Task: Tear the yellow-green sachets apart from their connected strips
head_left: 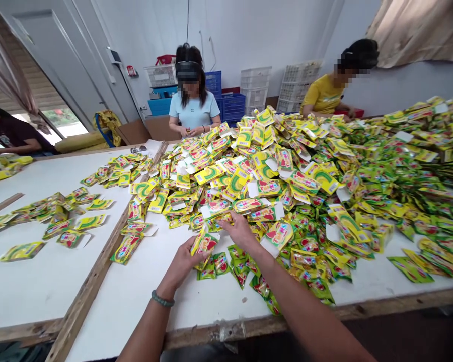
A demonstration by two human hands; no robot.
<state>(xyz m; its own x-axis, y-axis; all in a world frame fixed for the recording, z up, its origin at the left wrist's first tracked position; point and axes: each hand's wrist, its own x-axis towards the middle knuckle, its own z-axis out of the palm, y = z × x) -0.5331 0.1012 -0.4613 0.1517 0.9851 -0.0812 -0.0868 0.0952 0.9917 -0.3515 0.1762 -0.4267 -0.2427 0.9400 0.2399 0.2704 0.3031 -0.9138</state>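
My left hand (184,259) is closed around a small yellow and green carton (205,244) with a red fruit picture, its end tilted up. Just to the right, my right hand (241,232) reaches to the front edge of a large heap of similar cartons (237,182). Its thumb and forefinger look apart, with the tips against the cartons; whether they touch one firmly is hard to make out. Below both hands lie shiny green sachets (221,263), and more sachets (309,259) spread out to the right from under the cartons.
A wooden strip (98,274) divides the white table (143,301). Left of it lie smaller groups of cartons (58,208). A person in light blue (195,113) works across the table, another in yellow (320,95) at right, a third in dark clothes (17,133) at left. Crates (254,85) stand behind.
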